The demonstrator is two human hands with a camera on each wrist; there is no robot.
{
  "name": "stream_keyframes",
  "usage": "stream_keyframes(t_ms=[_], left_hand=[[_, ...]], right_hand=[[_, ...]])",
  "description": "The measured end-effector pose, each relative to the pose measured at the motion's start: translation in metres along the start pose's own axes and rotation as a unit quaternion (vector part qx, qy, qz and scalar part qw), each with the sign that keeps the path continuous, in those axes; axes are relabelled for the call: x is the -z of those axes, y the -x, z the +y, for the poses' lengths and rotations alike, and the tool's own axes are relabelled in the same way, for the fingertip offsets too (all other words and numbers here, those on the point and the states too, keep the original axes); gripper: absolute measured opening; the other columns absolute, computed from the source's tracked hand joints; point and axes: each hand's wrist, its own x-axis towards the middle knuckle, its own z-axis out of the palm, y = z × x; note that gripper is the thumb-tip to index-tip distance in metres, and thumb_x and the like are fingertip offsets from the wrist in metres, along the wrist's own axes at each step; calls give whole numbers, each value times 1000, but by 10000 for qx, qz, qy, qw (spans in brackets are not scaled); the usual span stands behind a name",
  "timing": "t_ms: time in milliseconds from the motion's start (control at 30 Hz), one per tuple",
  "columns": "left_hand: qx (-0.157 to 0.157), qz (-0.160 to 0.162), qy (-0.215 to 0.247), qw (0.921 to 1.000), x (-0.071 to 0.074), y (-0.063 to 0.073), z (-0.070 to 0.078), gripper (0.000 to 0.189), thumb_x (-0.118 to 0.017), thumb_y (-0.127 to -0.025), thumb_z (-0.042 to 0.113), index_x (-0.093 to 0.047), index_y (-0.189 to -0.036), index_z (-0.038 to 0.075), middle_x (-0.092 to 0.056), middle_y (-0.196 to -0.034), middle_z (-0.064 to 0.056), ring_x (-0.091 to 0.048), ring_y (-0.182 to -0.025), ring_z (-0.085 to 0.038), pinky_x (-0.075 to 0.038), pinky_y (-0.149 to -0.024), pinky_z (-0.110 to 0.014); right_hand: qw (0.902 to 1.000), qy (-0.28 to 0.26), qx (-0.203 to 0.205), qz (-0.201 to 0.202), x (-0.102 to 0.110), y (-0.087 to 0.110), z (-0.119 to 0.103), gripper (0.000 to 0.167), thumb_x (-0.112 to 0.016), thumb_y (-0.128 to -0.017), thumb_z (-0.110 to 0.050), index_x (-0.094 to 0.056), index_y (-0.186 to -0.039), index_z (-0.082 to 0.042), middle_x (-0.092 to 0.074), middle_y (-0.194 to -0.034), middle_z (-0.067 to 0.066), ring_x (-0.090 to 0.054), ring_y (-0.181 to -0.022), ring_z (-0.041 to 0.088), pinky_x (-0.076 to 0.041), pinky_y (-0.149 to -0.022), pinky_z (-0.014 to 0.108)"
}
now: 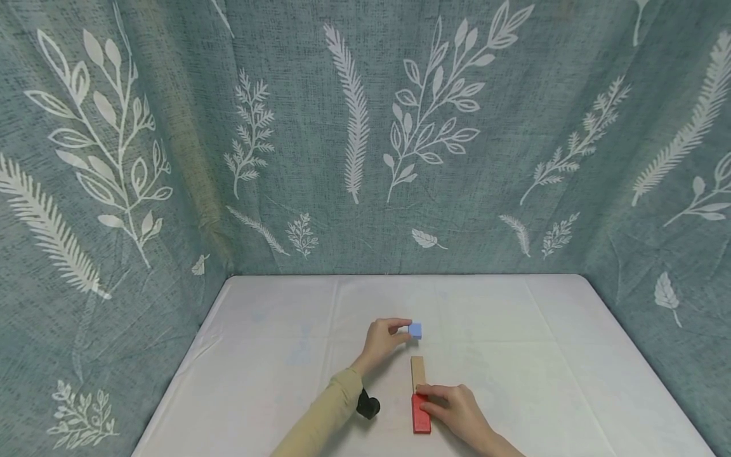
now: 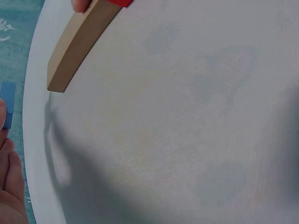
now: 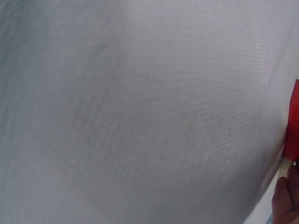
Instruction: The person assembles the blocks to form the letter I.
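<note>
My left hand (image 1: pixel 385 339) pinches a small blue block (image 1: pixel 415 331) between thumb and index finger, beyond the far end of the wooden block. In the left wrist view the blue block (image 2: pixel 7 103) sits at the left edge, partly covered by the fingers. A plain wooden block (image 1: pixel 418 373) and a red block (image 1: pixel 421 419) lie end to end on the table in one line. My right hand (image 1: pixel 459 409) grips the red block near where the two meet, with the index finger at the joint. The right wrist view catches only part of the red block (image 3: pixel 293 123).
A white cloth covers the table (image 1: pixel 257 355). Patterned green curtain (image 1: pixel 365 139) hangs behind it and along both sides. A black wrist-worn device (image 1: pixel 368 405) shows beside the left sleeve (image 1: pixel 322 412).
</note>
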Motion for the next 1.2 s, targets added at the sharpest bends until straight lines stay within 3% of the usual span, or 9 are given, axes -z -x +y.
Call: stream_keyframes(t_ms=[1200], left_hand=[[20, 210, -430, 9989, -16, 12, -17, 27, -71, -80, 5, -71, -107, 0, -70, -110, -15, -65, -108, -31, -55, -91, -42]], right_hand=[[9995, 180, 140, 204, 0, 1, 0, 26, -72, -83, -26, -74, -106, -13, -73, -105, -3, -68, -103, 17, -58, -85, 32]])
